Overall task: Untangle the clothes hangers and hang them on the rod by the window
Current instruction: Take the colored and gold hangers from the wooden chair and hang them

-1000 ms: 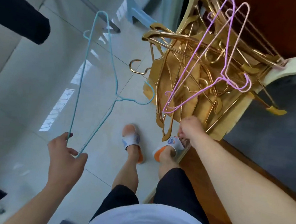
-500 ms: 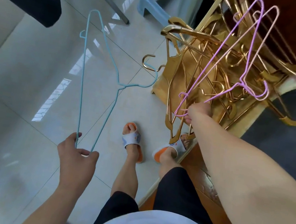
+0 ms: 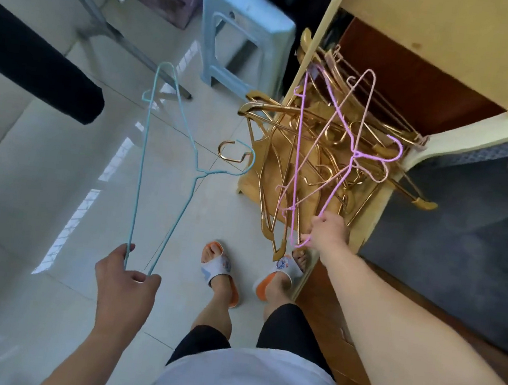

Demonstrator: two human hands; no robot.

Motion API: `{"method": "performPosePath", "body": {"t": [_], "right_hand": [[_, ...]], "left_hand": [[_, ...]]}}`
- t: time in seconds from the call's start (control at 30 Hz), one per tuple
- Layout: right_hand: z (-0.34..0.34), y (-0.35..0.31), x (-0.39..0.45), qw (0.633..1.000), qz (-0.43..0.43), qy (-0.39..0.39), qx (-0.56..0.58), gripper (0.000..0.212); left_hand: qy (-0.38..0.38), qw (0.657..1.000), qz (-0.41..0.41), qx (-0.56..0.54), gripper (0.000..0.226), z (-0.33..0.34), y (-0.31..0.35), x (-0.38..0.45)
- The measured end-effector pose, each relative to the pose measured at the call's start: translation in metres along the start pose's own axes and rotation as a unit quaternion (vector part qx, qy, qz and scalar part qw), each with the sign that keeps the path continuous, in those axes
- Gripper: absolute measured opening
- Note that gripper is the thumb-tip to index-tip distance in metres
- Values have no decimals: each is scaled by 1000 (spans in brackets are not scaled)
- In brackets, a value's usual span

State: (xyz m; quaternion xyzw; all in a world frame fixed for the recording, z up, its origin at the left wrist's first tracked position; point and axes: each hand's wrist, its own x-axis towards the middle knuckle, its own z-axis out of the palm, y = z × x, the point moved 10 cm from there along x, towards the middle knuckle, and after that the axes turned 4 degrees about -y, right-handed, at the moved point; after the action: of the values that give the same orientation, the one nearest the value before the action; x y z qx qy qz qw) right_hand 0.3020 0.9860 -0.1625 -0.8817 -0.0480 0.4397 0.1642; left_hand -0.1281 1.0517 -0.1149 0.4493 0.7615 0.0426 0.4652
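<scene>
Below the head camera, two hands each hold wire hangers over a tiled floor [image 3: 40,164].

Nearest, the left hand [image 3: 125,288] has its fingers curled round the lower corner of a blue hanger [image 3: 142,158], whose frame rises away from the fingertips, its hook ending beside a loose gold hook. Between the arms stand two feet in slippers [image 3: 218,268]. Farther right, the right hand [image 3: 328,232] pinches the near corner of a purple hanger [image 3: 297,152], with a pink hanger [image 3: 365,110] lying against it; both slope up and away from the fingers. Just beyond those fingers a tangled pile of gold hangers [image 3: 284,170] leans in the opening of a wooden cabinet [image 3: 429,25]. Beyond the blue hanger's far corner stands a pale blue stool [image 3: 238,6].
</scene>
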Motion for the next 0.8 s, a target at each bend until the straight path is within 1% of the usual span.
{"method": "performPosePath", "body": {"t": [0.07,0.17,0.27,0.37,0.4,0.47,0.5,0.57,0.63,0.67,0.7,0.73,0.77,0.8], "right_hand": [[-11,15,-25,999,11,-5,30,17],[-28,27,-68,1000,-18,-26,1,14],[-50,20,-107,995,-88,-24,-47,20],[-74,-9,-131,972,-195,-15,-134,26],[-82,-30,-146,961,-236,-10,-141,26],[-94,-51,-160,952,-278,-15,-130,25],[-96,-62,-170,945,-301,-30,-124,25],[-89,-72,-180,943,-306,-83,-99,24],[-74,-78,-194,932,-313,-168,-71,22],[-68,-78,-196,933,-295,-203,-43,21],[-58,-78,-202,926,-283,-249,-24,19],[-47,-79,-214,912,-279,-298,-31,16],[-43,-79,-213,911,-268,-313,-14,13],[-34,-81,-220,902,-264,-342,-15,12]], "left_hand": [[-7,1000,21,3,61,-13,22,-12],[-20,999,40,-2,61,-32,44,-27],[-25,998,52,-5,61,-50,55,-42],[-31,998,51,-27,56,-57,54,-53],[-22,997,48,-49,57,-68,56,-63],[-28,996,28,-77,58,-66,45,-66],[-26,994,21,-104,55,-68,41,-73],[-20,989,6,-148,45,-66,32,-85],[14,979,-13,-202,38,-66,17,-109],[18,975,-19,-221,36,-62,10,-115],[34,967,-30,-251,34,-61,1,-123],[63,952,-50,-296,32,-61,-15,-145],[65,943,-58,-322,29,-57,-15,-144],[94,927,-75,-355,24,-57,-30,-166]]}}
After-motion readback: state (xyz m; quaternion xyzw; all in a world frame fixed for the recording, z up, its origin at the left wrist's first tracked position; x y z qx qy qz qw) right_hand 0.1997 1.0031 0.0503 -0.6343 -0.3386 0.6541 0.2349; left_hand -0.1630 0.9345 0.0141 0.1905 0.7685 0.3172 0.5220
